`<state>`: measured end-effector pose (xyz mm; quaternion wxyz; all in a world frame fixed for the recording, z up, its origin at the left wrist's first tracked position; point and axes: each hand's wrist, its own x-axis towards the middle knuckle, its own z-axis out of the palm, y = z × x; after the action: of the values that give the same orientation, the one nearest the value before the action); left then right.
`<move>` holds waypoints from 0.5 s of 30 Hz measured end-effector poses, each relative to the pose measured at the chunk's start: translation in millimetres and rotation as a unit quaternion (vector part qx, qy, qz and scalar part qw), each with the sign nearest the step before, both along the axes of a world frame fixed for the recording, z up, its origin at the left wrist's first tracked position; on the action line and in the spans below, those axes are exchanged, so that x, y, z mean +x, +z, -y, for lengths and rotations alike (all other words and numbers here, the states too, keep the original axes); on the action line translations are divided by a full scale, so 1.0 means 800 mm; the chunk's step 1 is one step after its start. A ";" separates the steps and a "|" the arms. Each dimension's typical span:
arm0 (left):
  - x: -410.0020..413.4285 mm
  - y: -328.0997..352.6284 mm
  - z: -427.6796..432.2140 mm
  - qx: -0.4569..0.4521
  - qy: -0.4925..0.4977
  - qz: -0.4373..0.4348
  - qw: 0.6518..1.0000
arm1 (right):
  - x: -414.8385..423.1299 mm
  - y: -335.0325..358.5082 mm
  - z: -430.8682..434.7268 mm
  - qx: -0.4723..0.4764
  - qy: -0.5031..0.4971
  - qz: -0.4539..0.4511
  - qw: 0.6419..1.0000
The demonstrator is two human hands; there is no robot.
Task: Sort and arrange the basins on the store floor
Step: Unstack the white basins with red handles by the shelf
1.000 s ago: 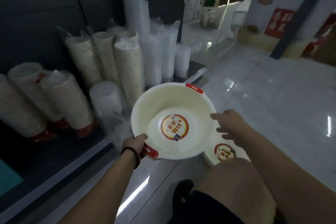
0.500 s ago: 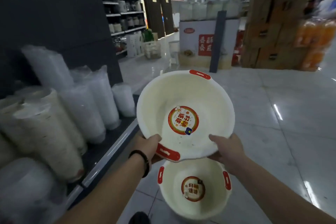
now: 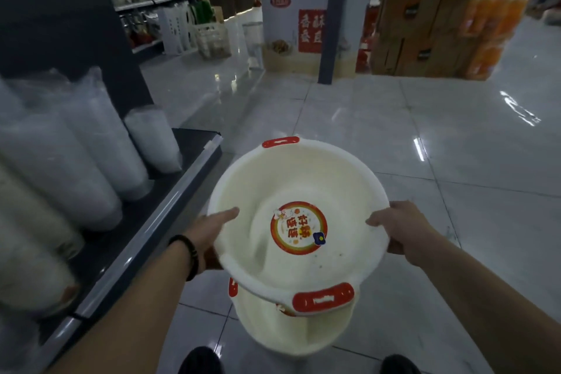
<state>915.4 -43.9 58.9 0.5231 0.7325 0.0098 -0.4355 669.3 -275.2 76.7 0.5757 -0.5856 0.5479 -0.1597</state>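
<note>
Both hands, left hand (image 3: 209,229) and right hand (image 3: 400,229), grip opposite rims of a cream basin (image 3: 297,222) at lower centre, directly above a second basin (image 3: 291,331) on the tiled floor (image 3: 455,146).

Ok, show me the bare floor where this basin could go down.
The tiled floor is open ahead and to the right of the held basin, out to the cardboard boxes. It is crowded on the left: wrapped stacks fill the low shelf. Directly below sits a second basin.
</note>
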 end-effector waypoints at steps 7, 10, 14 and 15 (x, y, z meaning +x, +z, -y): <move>-0.001 -0.027 0.022 -0.062 0.129 0.024 0.989 | 0.007 -0.012 -0.010 0.085 -0.048 0.117 0.988; -0.025 -0.022 0.038 -0.119 0.150 -0.020 0.981 | 0.024 -0.013 -0.034 0.126 -0.037 0.137 0.982; -0.049 0.009 0.045 -0.119 0.077 -0.050 0.989 | 0.036 -0.017 -0.041 0.069 -0.128 0.129 0.981; -0.045 0.013 0.040 -0.100 0.057 -0.049 0.992 | 0.034 -0.017 -0.038 0.062 -0.135 0.122 0.981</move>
<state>879.5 -76.2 69.3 0.6168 0.6522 0.0337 -0.4395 696.7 -245.2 63.1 0.6463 -0.4460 0.5562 -0.2720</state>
